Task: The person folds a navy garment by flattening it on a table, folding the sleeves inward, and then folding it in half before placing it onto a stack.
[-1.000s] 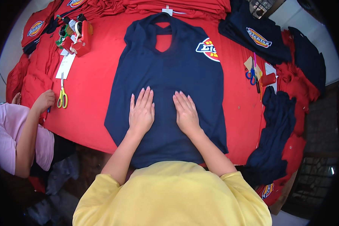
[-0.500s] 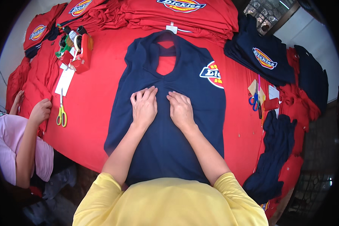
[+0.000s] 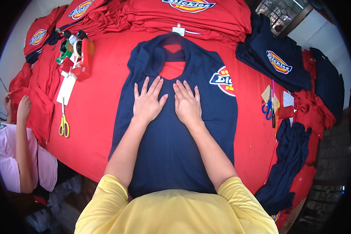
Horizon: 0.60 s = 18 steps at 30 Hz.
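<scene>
A navy hooded sweatshirt lies spread on the red-covered table, its hood opening away from me and part of a printed logo at its right side. My left hand rests palm down on the cloth below the hood opening, fingers stretched out and slightly spread. Beside it, a short gap to the right, my right hand lies flat on the same garment, its fingers extended. Neither hand grips anything. The lower end of the sweatshirt runs under my body and is hidden.
Yellow-handled scissors and a red tape dispenser lie left. Blue-handled scissors lie right, near a crumpled navy cloth. Folded red garments and navy garments are piled behind. A co-worker at left holds red cloth.
My hands have gone from bent fingers to fingers stretched flat on the sweatshirt. The co-worker's hands have lifted the red cloth. The view has shifted slightly.
</scene>
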{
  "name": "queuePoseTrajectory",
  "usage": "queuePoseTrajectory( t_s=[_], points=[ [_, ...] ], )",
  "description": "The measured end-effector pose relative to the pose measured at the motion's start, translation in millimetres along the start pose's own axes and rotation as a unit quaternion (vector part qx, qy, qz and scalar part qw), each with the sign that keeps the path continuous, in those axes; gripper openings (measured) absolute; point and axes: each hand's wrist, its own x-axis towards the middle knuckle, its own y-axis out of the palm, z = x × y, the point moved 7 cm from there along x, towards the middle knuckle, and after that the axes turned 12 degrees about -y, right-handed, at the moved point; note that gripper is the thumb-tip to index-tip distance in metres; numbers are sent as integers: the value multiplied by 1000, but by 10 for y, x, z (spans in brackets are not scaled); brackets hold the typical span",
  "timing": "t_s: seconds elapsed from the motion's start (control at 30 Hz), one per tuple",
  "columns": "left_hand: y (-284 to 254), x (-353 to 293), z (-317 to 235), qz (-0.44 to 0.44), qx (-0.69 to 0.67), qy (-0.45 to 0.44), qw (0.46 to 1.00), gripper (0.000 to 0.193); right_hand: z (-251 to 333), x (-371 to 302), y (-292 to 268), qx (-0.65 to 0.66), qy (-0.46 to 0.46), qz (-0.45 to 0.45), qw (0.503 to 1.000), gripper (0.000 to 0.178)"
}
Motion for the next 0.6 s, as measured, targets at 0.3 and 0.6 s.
queuePoseTrajectory(
  t_s=[0.3, 0.6],
  points=[
    [-393, -287, 34, -174, -169, 52, 969, 41, -169, -94, -151, 143, 32, -86, 985, 35],
    [-3520, -2825, -318, -634, -399, 348, 564, 28, 873, -1185, -840, 328, -7, -2, 945, 10]
  ],
)
